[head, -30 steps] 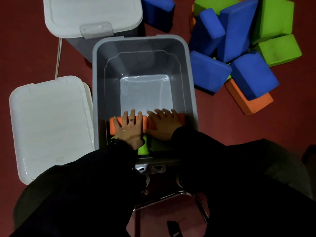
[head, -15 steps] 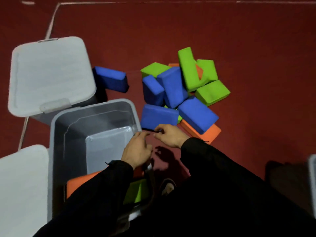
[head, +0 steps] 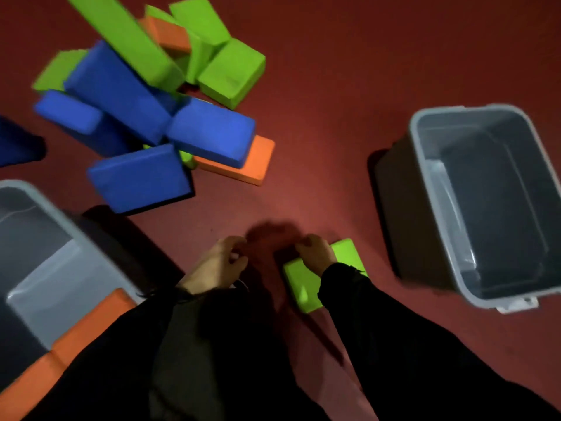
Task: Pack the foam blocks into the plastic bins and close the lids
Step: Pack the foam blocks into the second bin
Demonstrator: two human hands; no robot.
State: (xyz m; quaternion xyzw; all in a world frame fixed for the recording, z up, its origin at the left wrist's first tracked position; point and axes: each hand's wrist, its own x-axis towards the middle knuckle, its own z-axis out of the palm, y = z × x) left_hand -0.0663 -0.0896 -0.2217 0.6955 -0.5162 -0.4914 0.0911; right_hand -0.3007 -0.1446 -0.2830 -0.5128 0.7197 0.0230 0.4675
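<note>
A lone green foam block [head: 299, 282] lies on the red floor in front of me, and my right hand [head: 315, 255] grips it from above, fingers curled over its far edge. My left hand [head: 217, 265] hovers just left of it with loosely curled fingers and holds nothing. A grey bin [head: 39, 247] at the lower left holds orange blocks [head: 76, 338] along its near side. A second grey bin [head: 449, 214] stands open at the right with nothing inside. A pile of blue, green and orange blocks [head: 145, 117] sits at the upper left.
Red floor stretches between the pile and the right bin. A dark blue block [head: 18, 144] pokes in at the left edge. My dark sleeves fill the bottom of the view. No lid is in view.
Both hands left the orange block in the left bin and swung right. My right hand has come down on a green block on the floor. The view turned right, showing a second bin.
</note>
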